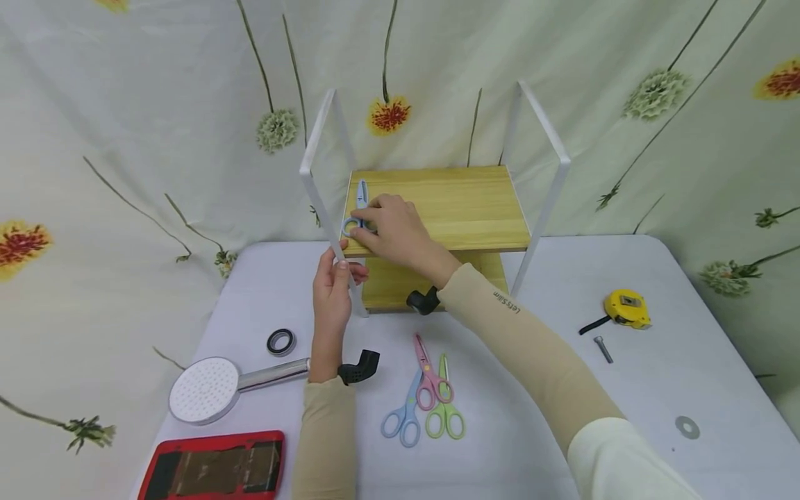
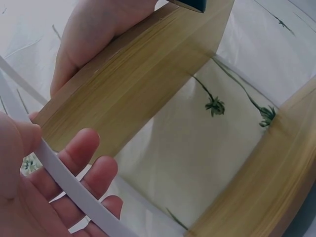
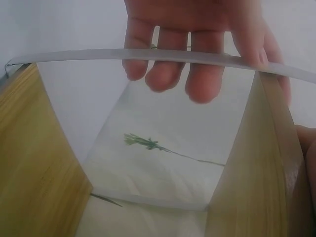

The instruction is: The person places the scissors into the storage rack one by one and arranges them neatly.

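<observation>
A small rack has a wooden upper shelf (image 1: 450, 205), a lower shelf (image 1: 487, 271) and white metal frames. My left hand (image 1: 331, 298) grips the front left post (image 2: 61, 180), its thumb against the near side and its fingers behind. On the upper shelf's left end lie blue scissors (image 1: 362, 194), blades toward the back. My right hand (image 1: 400, 229) holds them by the handles, one ring partly hidden under the fingers. In the left wrist view, the right hand (image 2: 103, 34) shows over the shelf edge; the right wrist view shows the left hand's fingers (image 3: 205, 81) behind the post.
Pink scissors (image 1: 426, 361), other blue scissors (image 1: 409, 410) and green scissors (image 1: 444, 410) overlap before the rack. Leftward are a black ring (image 1: 281, 342), a shower head (image 1: 205, 390) and a red case (image 1: 219, 465). Rightward lie a tape measure (image 1: 627, 309), a bolt (image 1: 603, 349) and a washer (image 1: 687, 427).
</observation>
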A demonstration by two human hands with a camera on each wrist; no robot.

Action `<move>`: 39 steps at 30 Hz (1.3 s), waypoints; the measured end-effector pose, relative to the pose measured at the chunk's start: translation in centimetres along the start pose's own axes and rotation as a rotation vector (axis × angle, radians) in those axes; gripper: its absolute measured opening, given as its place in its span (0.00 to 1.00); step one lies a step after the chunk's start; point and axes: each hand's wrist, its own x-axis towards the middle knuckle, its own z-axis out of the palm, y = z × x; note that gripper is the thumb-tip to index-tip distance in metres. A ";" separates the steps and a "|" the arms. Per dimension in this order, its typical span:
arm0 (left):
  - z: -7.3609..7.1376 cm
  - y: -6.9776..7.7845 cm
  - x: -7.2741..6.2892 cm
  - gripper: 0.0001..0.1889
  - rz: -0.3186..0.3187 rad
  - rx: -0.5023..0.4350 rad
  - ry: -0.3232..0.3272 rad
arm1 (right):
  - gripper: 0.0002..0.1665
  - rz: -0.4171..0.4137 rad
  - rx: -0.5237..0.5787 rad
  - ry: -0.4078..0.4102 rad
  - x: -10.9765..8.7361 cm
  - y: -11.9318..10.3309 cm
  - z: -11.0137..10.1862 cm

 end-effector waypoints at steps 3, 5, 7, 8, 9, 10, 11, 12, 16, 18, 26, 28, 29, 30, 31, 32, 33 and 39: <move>0.0 0.0 0.0 0.20 0.002 0.005 -0.001 | 0.24 0.002 0.000 0.005 -0.1 0.0 0.0; 0.0 0.0 0.0 0.20 -0.002 0.008 -0.001 | 0.24 0.003 -0.001 0.009 -0.1 0.1 0.0; 0.0 0.0 0.0 0.20 -0.009 0.011 0.000 | 0.24 0.002 0.001 0.011 -0.1 0.1 0.1; 0.0 0.0 0.0 0.20 -0.012 0.013 0.001 | 0.24 0.002 0.000 0.013 -0.1 0.1 0.1; 0.1 0.0 0.0 0.20 -0.015 0.012 0.002 | 0.24 0.003 0.001 0.015 -0.1 0.1 0.1; 0.1 0.1 0.0 0.20 -0.016 0.009 0.001 | 0.24 0.003 0.000 0.018 -0.1 0.1 0.1; 0.1 0.1 0.0 0.20 -0.017 0.008 0.002 | 0.24 0.002 -0.001 0.020 -0.1 0.1 0.1; 0.1 0.2 0.1 0.20 -0.018 0.006 0.002 | 0.24 0.001 0.000 0.023 -0.1 0.1 0.0; 0.1 0.0 0.1 0.20 -0.013 0.006 0.003 | 0.25 -0.008 0.032 0.047 -0.2 0.1 -0.2; 0.1 -0.1 0.1 0.20 -0.012 0.001 0.002 | 0.26 -0.020 0.092 0.083 -0.6 0.1 -0.3; 0.1 -0.2 0.1 0.20 -0.028 0.015 0.010 | 0.21 -0.149 0.277 0.283 -6.4 0.8 -1.1; 0.1 -0.2 0.1 0.20 -0.030 0.034 0.014 | 0.20 -0.189 0.288 0.323 -8.7 1.3 -1.2; 0.1 -0.3 0.1 0.20 -0.031 0.041 0.016 | 0.19 -0.201 0.288 0.342 -9.8 1.6 -1.1; 0.1 -0.3 0.1 0.20 -0.033 0.044 0.019 | 0.19 -0.203 0.283 0.354 -11.0 1.9 -1.1; 0.1 -0.3 0.1 0.20 -0.034 0.047 0.021 | 0.19 -0.201 0.283 0.363 -12.1 2.3 -1.0; 0.1 -0.3 0.0 0.20 -0.034 0.049 0.024 | 0.19 -0.194 0.281 0.367 -13.3 2.6 -0.8; 0.1 -0.3 0.0 0.20 -0.034 0.049 0.026 | 0.19 -0.180 0.279 0.362 -14.4 2.9 -0.5; 0.2 0.0 -0.1 0.20 -0.021 0.030 0.027 | 0.19 -0.058 0.325 0.259 -19.9 4.2 2.1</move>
